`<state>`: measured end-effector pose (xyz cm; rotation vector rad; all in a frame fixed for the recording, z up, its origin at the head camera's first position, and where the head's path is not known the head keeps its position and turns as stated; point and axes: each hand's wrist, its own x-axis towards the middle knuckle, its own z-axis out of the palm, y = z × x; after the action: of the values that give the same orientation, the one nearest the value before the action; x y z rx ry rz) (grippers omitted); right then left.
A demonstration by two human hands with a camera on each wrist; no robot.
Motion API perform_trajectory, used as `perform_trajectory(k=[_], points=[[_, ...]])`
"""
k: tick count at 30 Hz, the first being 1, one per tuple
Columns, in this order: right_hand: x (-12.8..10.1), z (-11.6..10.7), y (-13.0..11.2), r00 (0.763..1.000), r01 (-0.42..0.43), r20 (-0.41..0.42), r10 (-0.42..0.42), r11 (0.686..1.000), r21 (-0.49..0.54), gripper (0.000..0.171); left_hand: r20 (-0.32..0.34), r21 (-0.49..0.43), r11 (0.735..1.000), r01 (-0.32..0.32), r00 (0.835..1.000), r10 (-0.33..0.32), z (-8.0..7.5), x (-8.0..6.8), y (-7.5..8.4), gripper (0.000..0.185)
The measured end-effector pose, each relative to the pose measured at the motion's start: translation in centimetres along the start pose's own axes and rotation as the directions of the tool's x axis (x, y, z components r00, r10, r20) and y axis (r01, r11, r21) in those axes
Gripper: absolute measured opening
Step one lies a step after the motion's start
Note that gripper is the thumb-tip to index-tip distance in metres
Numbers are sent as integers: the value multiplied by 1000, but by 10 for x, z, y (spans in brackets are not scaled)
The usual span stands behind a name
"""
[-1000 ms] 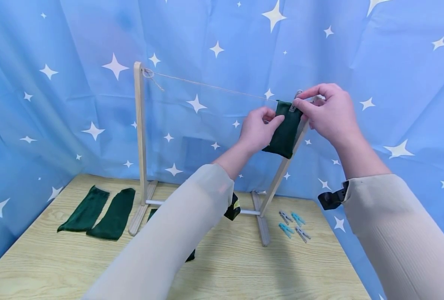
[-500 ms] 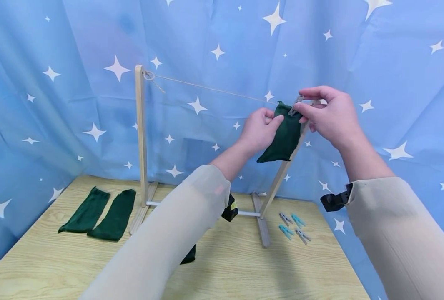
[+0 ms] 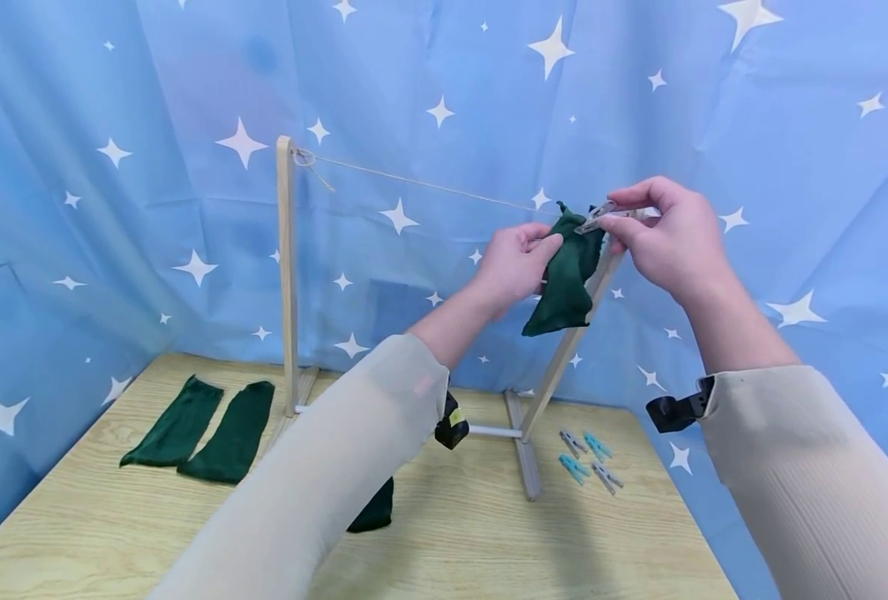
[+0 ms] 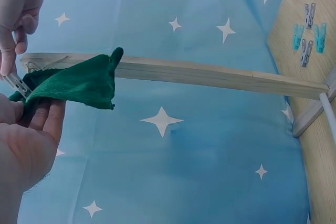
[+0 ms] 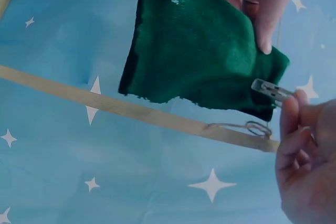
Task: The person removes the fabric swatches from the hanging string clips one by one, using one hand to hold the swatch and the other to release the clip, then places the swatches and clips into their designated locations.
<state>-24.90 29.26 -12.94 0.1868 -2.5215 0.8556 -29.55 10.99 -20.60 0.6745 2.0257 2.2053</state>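
Note:
A dark green sock [image 3: 566,275] hangs crumpled at the right end of a string [image 3: 428,185] tied between the two posts of a wooden rack [image 3: 288,275]. My left hand [image 3: 541,246] pinches the sock's upper left edge between thumb and fingers. My right hand [image 3: 624,218] pinches a grey clothespin [image 3: 596,219], tilted, at the sock's top right corner. In the left wrist view the left hand [image 4: 31,124] lies under the sock [image 4: 73,85], with the clothespin [image 4: 16,83] beside it. The right wrist view shows the sock [image 5: 199,56], the clothespin [image 5: 270,91] and my right hand [image 5: 294,114].
Two green socks [image 3: 177,421] [image 3: 229,433] lie flat on the wooden table [image 3: 489,542] at the left. Another sock [image 3: 374,508] shows partly under my left arm. Several grey and blue clothespins [image 3: 586,458] lie by the rack's right foot. A blue starred curtain [image 3: 113,250] encloses the table.
The sock has bunched and twisted, so its lower end now hangs narrower. The clothespin in my right hand has tipped from upright to nearly level. Both hands stay at the sock's top.

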Motion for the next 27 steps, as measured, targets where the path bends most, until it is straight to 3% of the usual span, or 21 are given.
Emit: perform_trajectory(k=[7,13,19,27], points=[[-5,2,0,998,8,-64,-8,1000,6,35,4,7,1000,6,1000,-6,-4,-8,2,39],[-9,3,2,988,31,-152,-20,997,71,23,3,-43,999,-9,1000,9,-7,-14,2,36],[-14,1,3,974,63,-224,-27,986,156,14,83,-79,997,7,997,0,-15,-24,1,42],[-31,1,14,973,42,-231,-1,984,173,17,160,-133,989,65,986,-43,-28,-44,-8,50]])
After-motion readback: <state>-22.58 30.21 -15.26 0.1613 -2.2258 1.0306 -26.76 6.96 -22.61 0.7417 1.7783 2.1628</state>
